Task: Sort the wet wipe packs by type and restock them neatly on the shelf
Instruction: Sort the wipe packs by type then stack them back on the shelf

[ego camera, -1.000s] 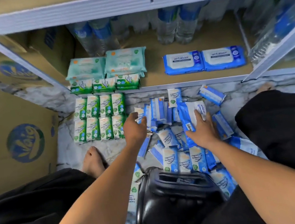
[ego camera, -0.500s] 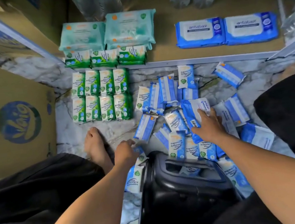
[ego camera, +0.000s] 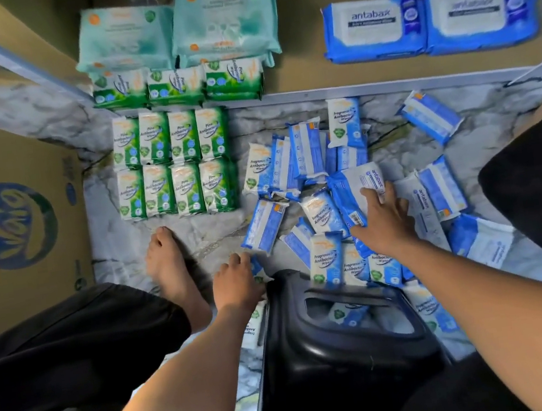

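green packs [ego camera: 172,162] rowed by shelf [ego camera: 368,88] edge; blue pile [ego camera: 308,163] unsorted. our l hand [ego camera: 238,282] curls round small pack [ego camera: 259,272], r hand [ego camera: 384,222] grips antabax pack [ego camera: 353,188].

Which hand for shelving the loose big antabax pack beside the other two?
Right. The right hand holds that antabax pack, below the shelved antabax packs; the left hand grips a small blue pack by the black bin.
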`<state>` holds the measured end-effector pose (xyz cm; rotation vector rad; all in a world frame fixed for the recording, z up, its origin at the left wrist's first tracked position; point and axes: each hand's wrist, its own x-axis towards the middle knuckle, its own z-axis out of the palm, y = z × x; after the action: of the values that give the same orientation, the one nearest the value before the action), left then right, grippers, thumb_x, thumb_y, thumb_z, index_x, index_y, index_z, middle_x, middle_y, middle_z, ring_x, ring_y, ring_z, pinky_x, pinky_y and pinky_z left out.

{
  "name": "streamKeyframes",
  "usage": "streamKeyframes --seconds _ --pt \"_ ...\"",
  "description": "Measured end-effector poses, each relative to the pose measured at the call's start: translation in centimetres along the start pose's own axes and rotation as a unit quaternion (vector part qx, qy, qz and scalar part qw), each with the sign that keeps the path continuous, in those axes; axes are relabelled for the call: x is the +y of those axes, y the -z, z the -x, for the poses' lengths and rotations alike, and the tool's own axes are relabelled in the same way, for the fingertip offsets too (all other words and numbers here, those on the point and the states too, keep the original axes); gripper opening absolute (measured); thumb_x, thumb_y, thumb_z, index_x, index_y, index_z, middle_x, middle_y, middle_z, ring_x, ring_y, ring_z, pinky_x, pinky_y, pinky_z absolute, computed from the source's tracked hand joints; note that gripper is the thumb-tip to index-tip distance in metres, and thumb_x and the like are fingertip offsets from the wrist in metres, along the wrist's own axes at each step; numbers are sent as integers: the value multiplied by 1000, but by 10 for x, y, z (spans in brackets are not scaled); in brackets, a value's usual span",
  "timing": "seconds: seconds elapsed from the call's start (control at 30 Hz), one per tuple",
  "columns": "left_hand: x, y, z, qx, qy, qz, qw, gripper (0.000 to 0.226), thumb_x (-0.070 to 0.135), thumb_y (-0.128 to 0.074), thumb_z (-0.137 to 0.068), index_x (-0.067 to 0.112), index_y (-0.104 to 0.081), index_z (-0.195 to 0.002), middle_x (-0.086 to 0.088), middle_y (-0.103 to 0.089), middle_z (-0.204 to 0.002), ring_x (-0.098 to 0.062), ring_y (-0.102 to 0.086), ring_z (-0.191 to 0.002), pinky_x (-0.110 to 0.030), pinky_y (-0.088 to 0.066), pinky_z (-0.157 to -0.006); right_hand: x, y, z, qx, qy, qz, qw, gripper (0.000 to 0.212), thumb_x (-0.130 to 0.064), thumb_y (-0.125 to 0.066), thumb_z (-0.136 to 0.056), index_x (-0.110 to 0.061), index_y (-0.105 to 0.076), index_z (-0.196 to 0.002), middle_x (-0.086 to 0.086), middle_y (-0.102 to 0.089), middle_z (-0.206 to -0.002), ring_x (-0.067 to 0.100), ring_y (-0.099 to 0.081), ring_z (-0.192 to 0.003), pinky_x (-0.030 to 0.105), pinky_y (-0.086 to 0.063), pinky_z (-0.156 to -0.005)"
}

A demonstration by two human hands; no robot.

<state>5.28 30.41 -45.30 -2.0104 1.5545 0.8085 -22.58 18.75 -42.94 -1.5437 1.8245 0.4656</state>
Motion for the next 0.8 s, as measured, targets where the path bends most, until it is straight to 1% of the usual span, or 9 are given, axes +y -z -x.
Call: streamKeyframes --seconds 0.1,0.17,0.27,0.33,0.4,0.53,0.67,0.73,0.8 --pt "3 19 -1 40 8 22 999 67 69 -63 -78 18 -49 -120 -2 -54 -116 -30 -60 -103 -39 -43 -81 -4 -1 -1 5 -9 -1 1000 72 -40 -69 -87 -31 -27 -144 10 3 -162 40 -23 -135 52 -42 -99" --pt "8 39 -4 74 16 67 995 65 66 -64 -77 17 -52 -117 -3 -56 -113 -32 -61 -100 -38 -43 -77 -4 -2 -2 8 -12 -2 1000 71 -41 -69 -86 -30 -27 -143 11 3 -162 40 -22 -135 53 -42 -99" --pt "22 69 -9 102 45 171 979 66 65 -66 -75 17 -55 -119 -2 -58 -114 -30 -63 -98 -39 -51 -78 -2 -3 -2 11 -10 -2 1000 71 -41 -69 -87 -31 -27 -143 11 3 -163 40 -22 -136 53 -41 -100" --pt "35 86 -13 118 61 266 955 70 67 -68 -75 16 -58 -121 0 -62 -113 -25 -63 -98 -38 -52 -79 -2 -3 -2 9 -7 -4 1000 72 -41 -69 -86 -31 -27 -144 10 2 -162 40 -22 -136 53 -41 -101" --pt "51 101 -18 133 58 345 927 69 65 -72 -76 14 -60 -122 2 -66 -111 -18 -62 -95 -32 -49 -76 -1 -3 -3 10 -7 -6 1000 72 -41 -69 -86 -31 -27 -144 10 1 -162 40 -23 -135 53 -41 -100" --pt "77 126 -30 129 39 447 884 71 61 -71 -81 13 -57 -131 2 -65 -120 -10 -57 -94 -25 -42 -79 -2 -3 -3 11 -9 -9 1000 73 -40 -71 -85 -30 -28 -143 12 1 -162 41 -23 -135 53 -42 -100" --pt "69 122 -41 122 54 451 883 63 53 -72 -85 11 -58 -130 -1 -66 -120 -14 -61 -94 -28 -47 -81 -3 -2 -4 8 -10 -9 1000 73 -40 -71 -85 -29 -28 -143 13 1 -162 42 -24 -135 54 -42 -99" --pt "55 110 -41 101 76 434 892 57 50 -74 -84 12 -61 -126 -2 -68 -115 -20 -64 -101 -35 -52 -87 -4 -2 -4 9 -11 -7 1000 72 -40 -71 -86 -29 -28 -143 14 1 -163 43 -23 -136 54 -41 -99" --pt "39 91 -34 77 99 407 905 48 42 -76 -84 12 -63 -119 -3 -69 -110 -24 -65 -102 -39 -53 -89 -5 -3 -4 11 -13 -7 1000 70 -39 -71 -86 -28 -29 -142 14 1 -162 43 -23 -136 54 -40 -99"
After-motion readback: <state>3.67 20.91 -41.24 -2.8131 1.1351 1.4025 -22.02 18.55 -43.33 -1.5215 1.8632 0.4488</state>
